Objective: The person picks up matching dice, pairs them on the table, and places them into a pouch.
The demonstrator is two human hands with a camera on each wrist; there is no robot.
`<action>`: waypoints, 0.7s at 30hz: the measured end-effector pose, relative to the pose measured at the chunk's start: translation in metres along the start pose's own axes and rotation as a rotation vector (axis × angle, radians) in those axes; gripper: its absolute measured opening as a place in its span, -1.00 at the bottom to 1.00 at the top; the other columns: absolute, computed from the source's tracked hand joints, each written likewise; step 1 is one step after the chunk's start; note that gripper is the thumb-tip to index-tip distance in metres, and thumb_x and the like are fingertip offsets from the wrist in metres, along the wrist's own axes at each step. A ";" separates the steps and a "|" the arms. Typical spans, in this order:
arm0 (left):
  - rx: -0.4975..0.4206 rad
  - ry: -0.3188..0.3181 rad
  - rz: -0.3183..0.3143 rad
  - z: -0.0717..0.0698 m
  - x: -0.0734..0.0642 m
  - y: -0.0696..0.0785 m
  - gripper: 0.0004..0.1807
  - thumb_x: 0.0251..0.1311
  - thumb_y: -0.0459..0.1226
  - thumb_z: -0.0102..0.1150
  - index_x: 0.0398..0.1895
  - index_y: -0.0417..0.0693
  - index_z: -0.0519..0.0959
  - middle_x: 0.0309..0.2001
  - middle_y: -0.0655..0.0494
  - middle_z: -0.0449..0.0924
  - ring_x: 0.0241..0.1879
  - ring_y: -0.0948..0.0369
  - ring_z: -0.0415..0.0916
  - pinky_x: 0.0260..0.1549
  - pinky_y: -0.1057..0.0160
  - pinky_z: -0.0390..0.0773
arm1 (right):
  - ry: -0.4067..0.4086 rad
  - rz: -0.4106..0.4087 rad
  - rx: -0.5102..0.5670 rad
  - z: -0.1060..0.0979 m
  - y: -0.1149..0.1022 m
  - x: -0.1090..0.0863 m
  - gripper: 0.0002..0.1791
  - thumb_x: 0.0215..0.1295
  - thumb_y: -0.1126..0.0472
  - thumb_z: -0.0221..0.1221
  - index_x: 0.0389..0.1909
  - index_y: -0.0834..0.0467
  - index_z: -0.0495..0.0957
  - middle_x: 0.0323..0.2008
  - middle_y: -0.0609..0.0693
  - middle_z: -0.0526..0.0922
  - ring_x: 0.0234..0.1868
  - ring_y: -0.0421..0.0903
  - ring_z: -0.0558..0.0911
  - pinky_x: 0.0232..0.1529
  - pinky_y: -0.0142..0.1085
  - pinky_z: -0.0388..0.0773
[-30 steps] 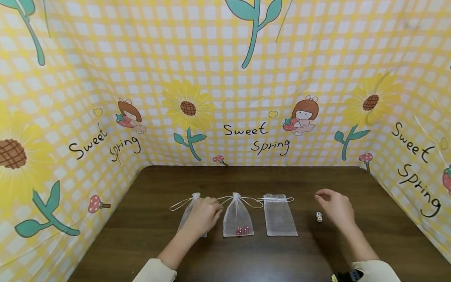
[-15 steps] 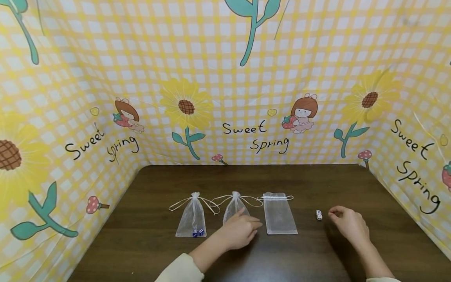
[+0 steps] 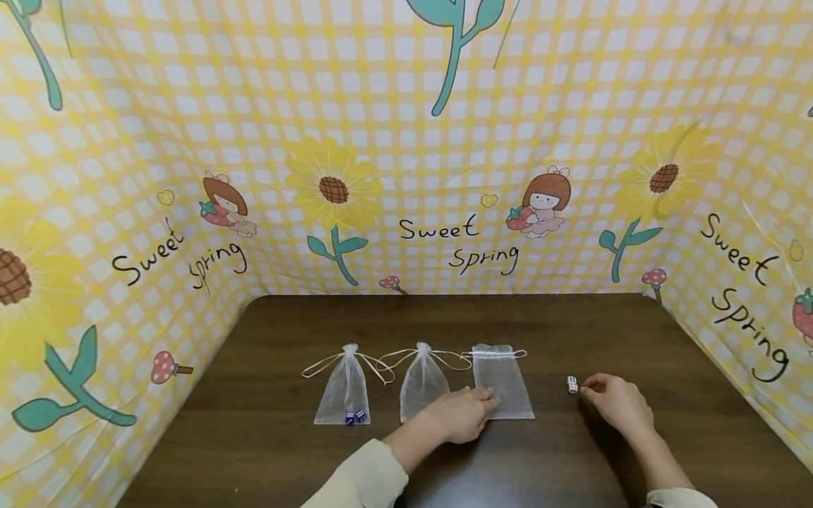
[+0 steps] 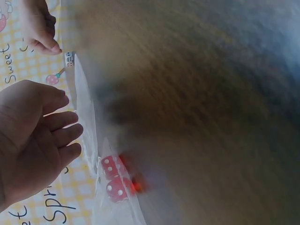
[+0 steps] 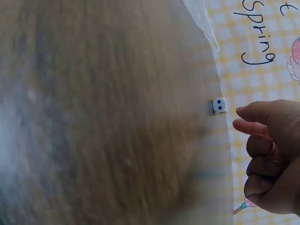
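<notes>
My left hand reaches over the left edge of a flat white organza drawstring bag, its fingers loosely bent and gripping nothing. Beneath its wrist lies a second bag, cinched at the neck; the left wrist view shows red dice inside it. Farther left, another cinched bag contains two blue dice. On the right, a small pair of white dice sits on the table. Right beside them is my right hand, thumb and index finger apart, the other fingers curled in, nothing held.
The dark wooden table carries the bags in a row, their white cords spread sideways. A yellow checked cloth with printed sunflowers and lettering stands around the back and sides.
My left hand has moved right, from the left bag across the middle one to the flat bag. The right hand moved right and down, then back left toward the white dice.
</notes>
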State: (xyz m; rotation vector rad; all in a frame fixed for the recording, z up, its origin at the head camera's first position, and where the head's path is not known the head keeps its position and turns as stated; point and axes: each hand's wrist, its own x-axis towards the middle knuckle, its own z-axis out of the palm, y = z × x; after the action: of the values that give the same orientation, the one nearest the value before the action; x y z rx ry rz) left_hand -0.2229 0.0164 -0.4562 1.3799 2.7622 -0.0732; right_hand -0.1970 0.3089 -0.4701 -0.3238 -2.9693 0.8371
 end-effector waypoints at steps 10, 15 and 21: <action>0.016 -0.117 -0.043 0.005 0.005 0.003 -0.55 0.19 -0.21 0.06 0.18 0.23 0.46 0.25 0.20 0.32 0.25 0.35 0.18 0.21 0.25 0.19 | -0.050 0.034 -0.041 0.006 -0.005 0.005 -0.40 0.10 -0.30 0.12 -0.20 0.18 0.57 -0.28 0.15 0.63 -0.43 0.01 0.54 -0.63 -0.16 0.39; 0.007 -0.138 -0.061 0.003 0.006 0.003 -0.53 0.16 -0.21 0.08 0.18 0.27 0.46 0.26 0.23 0.31 0.25 0.35 0.18 0.21 0.27 0.17 | -0.035 0.056 -0.041 0.008 -0.011 0.008 -0.53 0.09 -0.26 0.15 -0.40 0.11 0.53 -0.49 -0.02 0.54 -0.47 -0.02 0.48 -0.61 -0.18 0.35; -0.037 -0.152 -0.089 0.002 0.006 0.001 -0.51 0.13 -0.22 0.11 0.18 0.32 0.46 0.26 0.28 0.29 0.25 0.33 0.19 0.21 0.29 0.17 | -0.025 0.072 -0.037 0.010 -0.014 0.009 -0.67 0.14 -0.11 0.18 -0.42 0.10 0.52 -0.50 -0.02 0.52 -0.50 -0.02 0.46 -0.61 -0.17 0.35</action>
State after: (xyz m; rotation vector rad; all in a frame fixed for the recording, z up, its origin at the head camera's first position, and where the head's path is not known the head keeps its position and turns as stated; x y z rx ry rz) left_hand -0.2258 0.0219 -0.4590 1.1898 2.6843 -0.1245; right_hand -0.2098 0.2943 -0.4721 -0.4270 -3.0163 0.7996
